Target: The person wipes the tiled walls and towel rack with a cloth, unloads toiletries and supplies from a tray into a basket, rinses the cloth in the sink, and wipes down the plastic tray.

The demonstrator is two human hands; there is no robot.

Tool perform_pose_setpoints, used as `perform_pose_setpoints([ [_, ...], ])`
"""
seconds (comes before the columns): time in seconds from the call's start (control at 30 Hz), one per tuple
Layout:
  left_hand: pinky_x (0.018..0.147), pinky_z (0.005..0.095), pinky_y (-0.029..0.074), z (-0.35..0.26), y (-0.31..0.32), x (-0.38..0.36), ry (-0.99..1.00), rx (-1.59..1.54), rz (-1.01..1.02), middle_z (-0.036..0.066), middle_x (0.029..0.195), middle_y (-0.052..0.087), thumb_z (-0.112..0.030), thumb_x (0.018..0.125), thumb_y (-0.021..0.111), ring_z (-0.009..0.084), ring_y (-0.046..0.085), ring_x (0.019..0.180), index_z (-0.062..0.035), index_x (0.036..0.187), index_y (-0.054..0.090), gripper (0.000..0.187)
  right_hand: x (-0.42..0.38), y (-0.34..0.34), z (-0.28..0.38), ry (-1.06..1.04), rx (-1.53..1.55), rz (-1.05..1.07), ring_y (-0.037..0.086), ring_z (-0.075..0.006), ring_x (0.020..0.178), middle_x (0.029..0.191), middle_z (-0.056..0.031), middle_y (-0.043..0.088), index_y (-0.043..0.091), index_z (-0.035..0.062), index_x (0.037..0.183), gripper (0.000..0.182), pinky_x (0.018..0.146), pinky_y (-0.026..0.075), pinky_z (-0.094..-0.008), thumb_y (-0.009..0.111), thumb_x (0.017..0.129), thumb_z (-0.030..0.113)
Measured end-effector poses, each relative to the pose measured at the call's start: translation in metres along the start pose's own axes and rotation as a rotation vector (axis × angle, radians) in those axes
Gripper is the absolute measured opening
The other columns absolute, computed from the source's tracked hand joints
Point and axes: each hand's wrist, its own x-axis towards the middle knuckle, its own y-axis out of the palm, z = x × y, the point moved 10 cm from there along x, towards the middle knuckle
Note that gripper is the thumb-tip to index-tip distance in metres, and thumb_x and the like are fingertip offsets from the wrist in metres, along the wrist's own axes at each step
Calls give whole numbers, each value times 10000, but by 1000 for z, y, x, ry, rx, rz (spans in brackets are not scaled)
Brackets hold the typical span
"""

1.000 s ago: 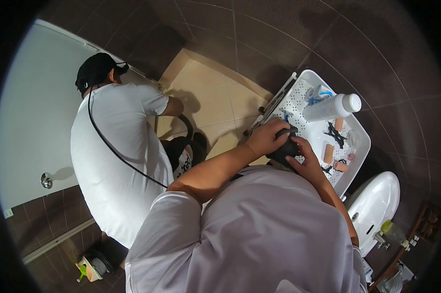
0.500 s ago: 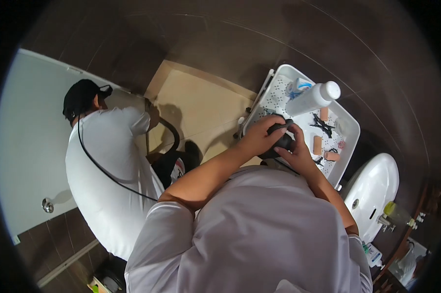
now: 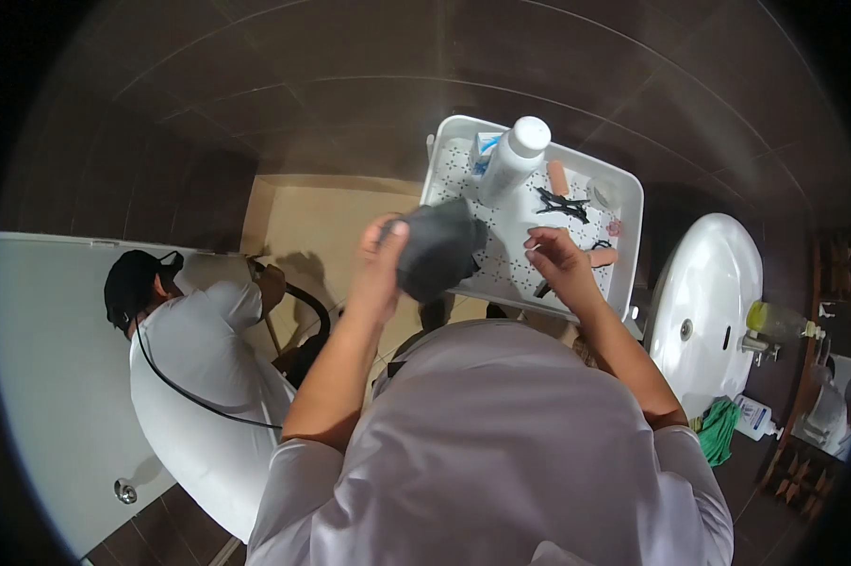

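My left hand [image 3: 381, 264] is closed on a dark grey cloth [image 3: 437, 250], which hangs spread beside the near left part of a white tray [image 3: 637, 208]. Motion blurs the cloth. Over the tray's near side, my right hand [image 3: 562, 264] has loosely bent fingers, a little apart, with nothing visible in them. In the tray stand a white bottle [image 3: 512, 165] with a cap and a small blue-and-white box [image 3: 485, 146]. Black clips [image 3: 564, 205] and a pinkish-brown roll [image 3: 557, 177] lie farther back. Another roll [image 3: 603, 257] is partly behind my right hand.
A person in a white shirt [image 3: 190, 377] bends at my left, holding a dark hose [image 3: 312, 307]. To the right is a white washbasin [image 3: 713, 302] with a tap [image 3: 755, 346], a green cloth [image 3: 718, 431] and a white bottle [image 3: 753, 417]. A dark tiled wall [image 3: 369, 104] stands behind the tray.
The dark cloth was bunched between both hands; my right hand has let go. My left hand has drawn the cloth leftward, and it now hangs spread out. The view has turned.
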Motion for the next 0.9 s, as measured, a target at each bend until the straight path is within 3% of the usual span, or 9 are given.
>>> perform_pose_setpoints([
  [0.1, 746, 246, 431, -29, -4, 2, 36, -43, 22, 54, 936, 556, -190, 847, 554, 125, 532, 830, -63, 895, 541, 136, 6, -22, 1, 3, 45, -101, 505, -79, 807, 1020, -27, 514, 478, 58, 1111, 363, 667, 420, -196, 594, 778, -28],
  [0.17, 745, 252, 433, -35, -8, 5, 51, -30, 35, 63, 956, 549, -168, 841, 561, 126, 534, 812, -56, 841, 541, 114, 16, -38, 29, -101, -239, -289, 512, -146, 931, 1129, -79, 491, 416, 67, 1183, 505, 750, 435, -251, 653, 739, 26],
  [0.23, 716, 243, 439, -65, -2, 1, 417, 362, 74, 86, 1023, 526, -100, 814, 579, 122, 541, 741, -44, 736, 533, 107, 36, -34, 70, -230, -344, -335, 482, -210, 1040, 1197, -135, 457, 346, 72, 1245, 662, 842, 418, -321, 708, 691, 88],
  [0.3, 715, 241, 435, -70, 8, 0, 425, 427, 121, 90, 1067, 508, -26, 782, 585, 127, 535, 764, -32, 645, 504, 160, 58, -23, 95, -286, -410, -343, 478, -232, 1054, 1216, -157, 439, 330, 64, 1255, 694, 868, 405, -338, 719, 682, 112],
  [0.4, 776, 253, 423, -59, 17, 3, 310, 417, 228, 75, 1126, 506, 0, 759, 591, 113, 523, 906, -33, 752, 524, 75, 75, -16, 91, -295, -406, -327, 473, -255, 1063, 1222, -177, 427, 323, 47, 1259, 724, 893, 394, -357, 732, 670, 143],
  [0.5, 846, 268, 404, -50, 30, 4, 252, 576, 216, 98, 1214, 475, 10, 722, 612, 138, 489, 1059, -44, 989, 517, 288, 78, -14, 77, -153, -351, -291, 473, -247, 1061, 1199, -168, 440, 339, 30, 1248, 712, 890, 397, -355, 735, 670, 160],
  [0.57, 885, 284, 392, -23, 38, 10, 189, 952, 319, 127, 1272, 435, -2, 687, 636, 206, 481, 1110, -94, 1227, 395, 598, 71, -9, 72, -55, -370, -271, 472, -239, 1063, 1189, -161, 447, 349, 21, 1242, 704, 889, 399, -351, 735, 672, 171],
  [0.8, 896, 329, 395, 11, 78, 26, 261, 915, 376, 203, 1162, 503, -122, 634, 723, 295, 494, 1084, -39, 1263, 360, 731, 40, 33, 96, -151, -261, -35, 498, -231, 1065, 1134, -98, 507, 367, 35, 1218, 686, 839, 446, -332, 751, 673, 198],
  [0.9, 854, 327, 422, 20, 75, 29, 297, 674, 418, 174, 1123, 534, -176, 625, 746, 277, 524, 1042, -32, 1220, 403, 701, 41, 41, 93, 75, -394, 83, 458, -221, 1116, 1193, -90, 468, 354, 47, 1253, 727, 887, 414, -330, 755, 654, 140],
])
